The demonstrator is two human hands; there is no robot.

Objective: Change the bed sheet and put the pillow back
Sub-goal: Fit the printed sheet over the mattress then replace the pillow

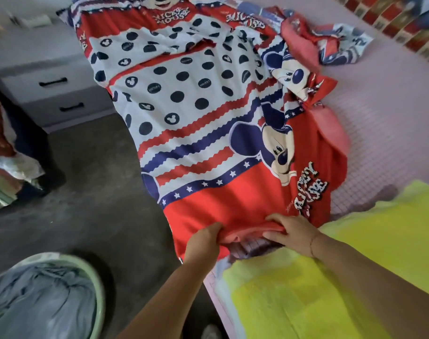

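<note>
A red, white and navy cartoon-mouse bed sheet [196, 113] lies half spread along the left side of the pink checked mattress [389, 113], bunched and folded back on its right side. My left hand [203, 241] grips the sheet's near red edge at the mattress corner. My right hand [291, 231] holds the same edge a little to the right, fingers curled under the fold. A bright yellow-green cloth [331, 289] lies on the near end of the mattress under my right forearm. No pillow is in view.
A grey bedside drawer unit [49, 77] stands left of the bed. A green basin [96, 285] with grey-blue fabric sits on the dark floor at bottom left. A person's dark legs [32, 148] stand at the left edge. A brick-pattern wall [409, 28] borders the far right.
</note>
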